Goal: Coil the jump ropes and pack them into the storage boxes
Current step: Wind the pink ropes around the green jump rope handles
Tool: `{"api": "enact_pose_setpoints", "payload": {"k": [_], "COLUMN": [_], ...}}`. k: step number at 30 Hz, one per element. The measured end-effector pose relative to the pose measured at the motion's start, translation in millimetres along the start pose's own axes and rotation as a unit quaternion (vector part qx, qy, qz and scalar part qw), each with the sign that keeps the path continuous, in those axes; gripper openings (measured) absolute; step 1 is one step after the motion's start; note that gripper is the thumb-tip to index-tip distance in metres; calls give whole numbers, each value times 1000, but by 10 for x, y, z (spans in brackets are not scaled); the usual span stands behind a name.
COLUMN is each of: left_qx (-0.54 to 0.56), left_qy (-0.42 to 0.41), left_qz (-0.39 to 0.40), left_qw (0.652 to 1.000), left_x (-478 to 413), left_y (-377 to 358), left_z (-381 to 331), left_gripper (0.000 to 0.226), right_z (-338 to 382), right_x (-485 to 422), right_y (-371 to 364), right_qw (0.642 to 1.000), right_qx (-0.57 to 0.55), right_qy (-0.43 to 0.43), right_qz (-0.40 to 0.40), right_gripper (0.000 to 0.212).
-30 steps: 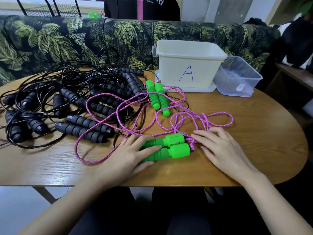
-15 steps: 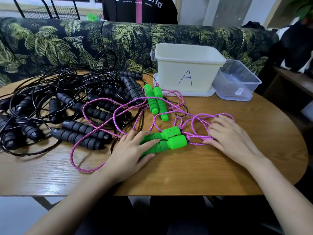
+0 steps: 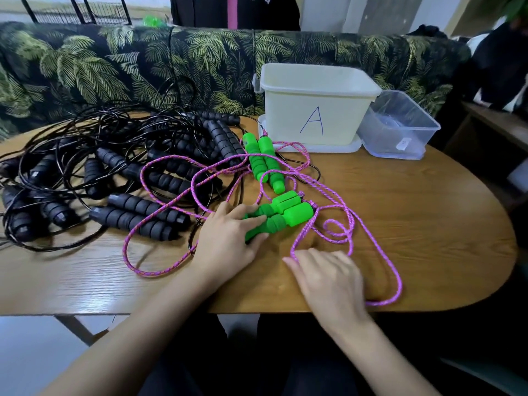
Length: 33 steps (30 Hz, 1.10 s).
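On the oval wooden table (image 3: 428,195) the left hand (image 3: 225,238) rests on a near pair of bright green foam handles (image 3: 285,215); the right hand (image 3: 328,278), blurred, lies palm-down on their pink braided rope (image 3: 380,252); behind stand a cream plastic box marked A (image 3: 314,110) and a clear plastic box (image 3: 397,130); tangled black jump ropes (image 3: 114,178) lie to the left.

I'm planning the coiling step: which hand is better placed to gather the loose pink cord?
Right, probably. The right hand lies at the pink cord loop near the table front edge; the left hand rests on the green handles, busy steadying them.
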State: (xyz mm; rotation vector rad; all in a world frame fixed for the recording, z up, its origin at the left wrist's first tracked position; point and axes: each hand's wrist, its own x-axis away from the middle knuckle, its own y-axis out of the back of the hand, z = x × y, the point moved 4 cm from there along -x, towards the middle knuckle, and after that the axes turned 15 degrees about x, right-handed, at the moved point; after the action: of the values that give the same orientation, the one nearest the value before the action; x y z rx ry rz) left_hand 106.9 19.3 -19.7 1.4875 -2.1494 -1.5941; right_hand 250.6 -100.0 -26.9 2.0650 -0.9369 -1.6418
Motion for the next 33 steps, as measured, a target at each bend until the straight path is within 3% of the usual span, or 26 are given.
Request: {"api": "enact_pose_setpoints", "payload": {"k": [7, 10, 14, 19, 25, 29, 33], "left_qx": [-39, -33, -72, -108, -8, 46, 51], "left_qy": [-17, 3, 74, 72, 52, 25, -22], "left_qz": [36, 77, 186, 190, 107, 68, 69], "left_qw": [998, 996, 977, 973, 993, 996, 996], "left_x": [-27, -63, -116, -158, -125, -79, -64], "left_y": [33, 95, 125, 105, 59, -17, -125], "left_z": [-14, -88, -201, -255, -117, -4, 65], "left_gripper": [38, 65, 100, 69, 44, 39, 35], "right_z": [479, 572, 621, 569, -369, -1036, -1177], "right_x": [28, 37, 23, 35, 27, 85, 109], "right_y": [107, 104, 105, 98, -74, -175, -325], "right_qw": [1000, 999, 999, 998, 991, 971, 951], "right_qx": [6, 18, 25, 14, -44, -180, -233], "right_qy": [27, 37, 42, 65, 114, 62, 21], "right_qz": [-12, -3, -3, 14, 52, 143, 202], "right_gripper": [35, 34, 35, 30, 36, 41, 30]}}
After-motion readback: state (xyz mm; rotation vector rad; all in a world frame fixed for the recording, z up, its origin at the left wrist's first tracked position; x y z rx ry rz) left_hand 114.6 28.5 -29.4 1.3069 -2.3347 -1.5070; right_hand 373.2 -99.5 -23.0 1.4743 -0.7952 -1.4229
